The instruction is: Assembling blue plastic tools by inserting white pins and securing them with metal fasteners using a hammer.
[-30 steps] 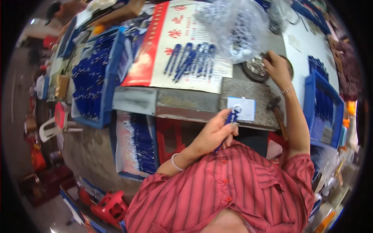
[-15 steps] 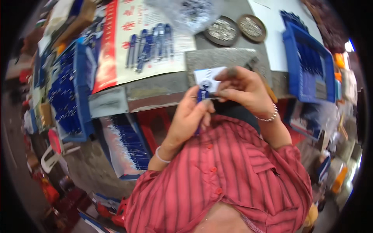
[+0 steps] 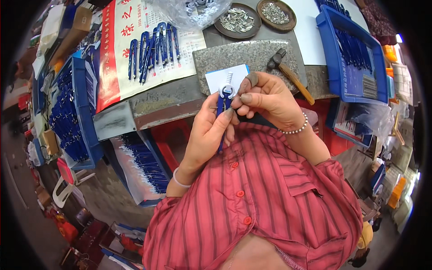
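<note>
My left hand (image 3: 204,135) is wrapped round a blue drawing compass (image 3: 220,107), held upright with its grey round hinge and ribbed top pointing away from me. Close beside the hinge, my right hand (image 3: 274,101) has its thumb and fingers pinched together; whatever may be between the tips is too small to make out. Beyond the compass lies a white card (image 3: 215,80) on a speckled stone slab (image 3: 243,53). A hammer (image 3: 291,75) with a wooden handle rests at the slab's right side.
Two round dishes, one (image 3: 244,36) left and one (image 3: 293,23) right, hold small metal pieces. Several blue compasses (image 3: 155,47) lie on a printed sheet (image 3: 118,78), near a clear bag (image 3: 180,20). Blue bins of compasses stand left (image 3: 81,90) and right (image 3: 327,54).
The view has shifted and sharpened, so the bench sits higher in it and the hammer shows clearly. My left hand keeps its hold on the compass; my right fingers stay pinched near its hinge.
</note>
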A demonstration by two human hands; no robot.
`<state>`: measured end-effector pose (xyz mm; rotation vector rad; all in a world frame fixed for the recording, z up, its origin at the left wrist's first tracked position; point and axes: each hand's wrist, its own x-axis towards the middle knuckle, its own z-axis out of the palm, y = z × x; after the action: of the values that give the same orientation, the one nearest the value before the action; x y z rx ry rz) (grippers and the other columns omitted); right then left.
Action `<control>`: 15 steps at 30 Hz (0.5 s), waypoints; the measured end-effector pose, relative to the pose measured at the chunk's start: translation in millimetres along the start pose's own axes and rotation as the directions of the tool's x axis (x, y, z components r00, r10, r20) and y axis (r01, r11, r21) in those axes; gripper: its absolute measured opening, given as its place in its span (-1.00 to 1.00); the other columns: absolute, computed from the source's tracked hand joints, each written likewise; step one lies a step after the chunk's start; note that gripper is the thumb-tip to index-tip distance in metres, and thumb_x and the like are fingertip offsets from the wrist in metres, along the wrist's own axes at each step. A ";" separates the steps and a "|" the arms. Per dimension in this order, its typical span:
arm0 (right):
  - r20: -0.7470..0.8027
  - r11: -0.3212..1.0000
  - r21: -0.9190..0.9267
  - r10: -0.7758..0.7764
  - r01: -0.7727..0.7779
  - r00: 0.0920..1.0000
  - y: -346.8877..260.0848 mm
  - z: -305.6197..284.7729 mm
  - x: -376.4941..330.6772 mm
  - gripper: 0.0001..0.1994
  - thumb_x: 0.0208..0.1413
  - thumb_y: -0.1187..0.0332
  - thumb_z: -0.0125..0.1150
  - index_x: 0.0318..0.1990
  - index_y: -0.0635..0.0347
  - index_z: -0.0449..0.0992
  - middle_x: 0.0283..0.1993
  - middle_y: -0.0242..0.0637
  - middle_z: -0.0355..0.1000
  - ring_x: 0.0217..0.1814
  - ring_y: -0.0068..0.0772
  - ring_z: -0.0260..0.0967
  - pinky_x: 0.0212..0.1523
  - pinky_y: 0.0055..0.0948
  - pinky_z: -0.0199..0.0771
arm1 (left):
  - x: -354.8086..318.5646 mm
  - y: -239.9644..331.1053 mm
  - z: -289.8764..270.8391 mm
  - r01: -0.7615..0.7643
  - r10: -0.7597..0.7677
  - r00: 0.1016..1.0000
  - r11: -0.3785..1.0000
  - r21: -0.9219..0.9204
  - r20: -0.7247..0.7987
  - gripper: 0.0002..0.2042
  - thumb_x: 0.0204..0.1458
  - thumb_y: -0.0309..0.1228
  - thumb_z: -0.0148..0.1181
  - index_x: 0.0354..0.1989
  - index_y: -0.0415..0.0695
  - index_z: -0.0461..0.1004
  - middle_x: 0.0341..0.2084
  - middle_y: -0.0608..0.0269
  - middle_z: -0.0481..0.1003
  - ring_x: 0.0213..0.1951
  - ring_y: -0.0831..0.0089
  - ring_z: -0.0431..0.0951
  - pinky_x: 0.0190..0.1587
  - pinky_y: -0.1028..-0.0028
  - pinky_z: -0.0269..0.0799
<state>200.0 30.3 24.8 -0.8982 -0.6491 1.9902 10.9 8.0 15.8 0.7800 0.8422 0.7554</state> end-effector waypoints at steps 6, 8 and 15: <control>-0.011 0.985 0.175 -0.004 0.006 1.000 9.0 -2.9 3.4 -0.89 0.11 0.49 0.14 -0.22 0.27 0.39 -0.34 -0.17 0.49 -0.44 -0.56 0.45 -0.42 -0.66 0.49 | 2.5 1.5 -0.5 0.026 -0.026 1.000 1.000 0.010 -0.008 -0.57 0.21 -0.44 -0.08 0.22 -0.28 0.04 -0.46 0.26 0.39 -0.63 0.64 0.36 -0.61 0.68 0.28; -0.056 0.994 0.101 -0.039 0.045 0.998 11.2 -2.6 4.2 -0.92 0.13 0.49 0.12 -0.24 0.25 0.39 -0.32 -0.17 0.49 -0.47 -0.58 0.43 -0.45 -0.67 0.47 | 3.1 2.0 -1.0 0.044 -0.043 0.999 0.998 0.035 -0.020 -0.58 0.20 -0.45 -0.09 0.21 -0.29 0.05 -0.47 0.28 0.39 -0.63 0.65 0.36 -0.61 0.69 0.28; -0.188 0.967 -0.192 -0.205 0.169 0.960 20.3 10.6 6.3 -0.92 0.11 0.51 0.13 -0.26 0.24 0.38 -0.28 -0.24 0.46 -0.50 -0.68 0.29 -0.48 -0.72 0.30 | 4.2 0.7 -2.6 0.028 -0.026 0.999 0.997 0.072 -0.039 -0.59 0.19 -0.46 -0.09 0.19 -0.30 0.07 -0.49 0.30 0.39 -0.65 0.67 0.35 -0.62 0.68 0.28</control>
<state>179.5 24.0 14.6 -1.0902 -0.7670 1.6635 10.4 12.5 13.7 0.8194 0.9168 0.7207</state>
